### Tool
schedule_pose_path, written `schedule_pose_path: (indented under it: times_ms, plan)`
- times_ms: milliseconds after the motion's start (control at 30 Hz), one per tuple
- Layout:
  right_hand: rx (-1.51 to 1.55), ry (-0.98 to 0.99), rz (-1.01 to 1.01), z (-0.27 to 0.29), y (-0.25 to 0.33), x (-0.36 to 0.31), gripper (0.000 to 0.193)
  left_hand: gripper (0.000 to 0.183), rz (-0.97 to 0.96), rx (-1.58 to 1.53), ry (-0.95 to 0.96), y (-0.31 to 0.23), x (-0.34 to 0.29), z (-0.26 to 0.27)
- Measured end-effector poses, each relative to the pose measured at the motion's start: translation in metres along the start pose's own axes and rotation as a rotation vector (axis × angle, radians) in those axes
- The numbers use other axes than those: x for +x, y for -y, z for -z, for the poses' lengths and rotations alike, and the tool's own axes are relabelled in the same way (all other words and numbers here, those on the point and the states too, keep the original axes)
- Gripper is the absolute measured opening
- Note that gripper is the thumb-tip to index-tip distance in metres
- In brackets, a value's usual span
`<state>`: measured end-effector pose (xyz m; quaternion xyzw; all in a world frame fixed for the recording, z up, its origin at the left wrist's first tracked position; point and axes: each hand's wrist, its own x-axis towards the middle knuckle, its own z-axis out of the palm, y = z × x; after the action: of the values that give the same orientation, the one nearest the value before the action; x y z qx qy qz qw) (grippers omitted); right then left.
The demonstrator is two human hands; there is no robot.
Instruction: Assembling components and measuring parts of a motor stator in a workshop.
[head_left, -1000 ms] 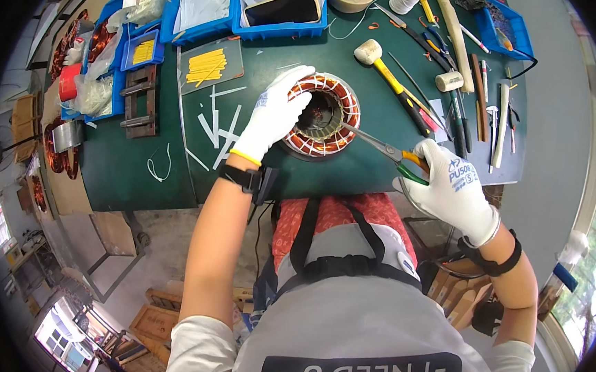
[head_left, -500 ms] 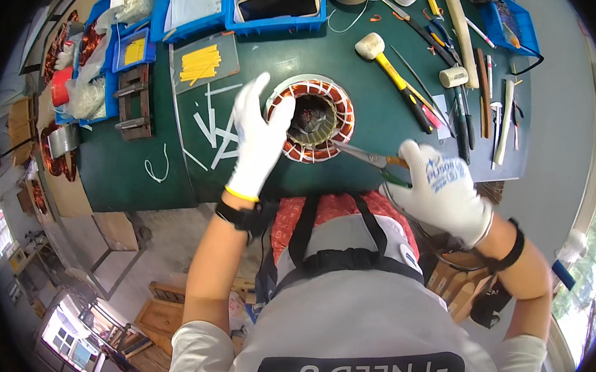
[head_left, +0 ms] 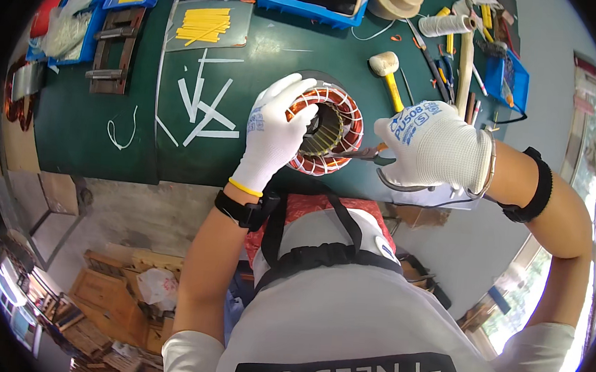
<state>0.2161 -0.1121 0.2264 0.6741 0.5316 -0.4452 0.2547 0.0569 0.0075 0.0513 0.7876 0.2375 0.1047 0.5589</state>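
A ring-shaped motor stator (head_left: 352, 105) with copper windings, laced with white cord, rests on the green table. My gloved left hand (head_left: 270, 132) holds its left side, fingers bent over the rim and thumb at the central opening. In my gloved right hand (head_left: 428, 148) is a pair of scissors (head_left: 368, 154), gripped by the handles. The blades point left and reach the lower right of the windings; their tips are hard to make out. White strips (head_left: 212, 114) lie scattered to the left of the stator.
Yellow strips (head_left: 202, 24) lie on a grey plate at the back left. Blue bins (head_left: 310, 10) line the far side. A mallet (head_left: 385, 66), a cord spool (head_left: 447, 26) and several hand tools lie at the right. A metal clamp-like frame (head_left: 114, 52) sits farther left.
My left hand has gone from raised, outstretched fingers to fingers bent over the stator's rim. The scissors stay at the lower right of the windings. The whole view has shifted.
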Motion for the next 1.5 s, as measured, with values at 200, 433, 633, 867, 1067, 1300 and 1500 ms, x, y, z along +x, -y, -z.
schedule_pose_path:
  times_ms: [200, 433, 633, 867, 1067, 1300, 1500]
  plan:
    - [-0.095, 0.291, -0.025, 0.035, 0.012, 0.019, 0.04, 0.033, -0.052, 0.068, -0.037, 0.001, -0.004, 0.001]
    - [0.057, 0.226, 0.033, 0.024, -0.008, 0.019, 0.047, 0.034, -0.039, 0.1, -0.053, -0.001, -0.006, 0.002]
    - [0.041, 0.218, -0.023, -0.002, -0.016, 0.013, 0.059, 0.033, -0.01, 0.087, -0.048, -0.003, -0.006, 0.001]
    - [0.036, 0.207, -0.028, -0.014, -0.02, 0.014, 0.06, 0.037, 0.046, 0.093, -0.001, -0.005, -0.007, 0.003]
    - [0.042, 0.22, -0.021, -0.007, -0.016, 0.015, 0.061, 0.036, 0.024, 0.089, -0.018, -0.004, -0.008, 0.003]
    - [0.065, 0.188, -0.05, -0.016, -0.019, 0.014, 0.06, 0.035, -0.002, 0.1, -0.033, -0.004, -0.008, 0.001]
    - [0.104, 0.156, -0.034, -0.014, -0.016, 0.012, 0.057, 0.034, -0.009, 0.087, -0.047, -0.005, -0.008, 0.002]
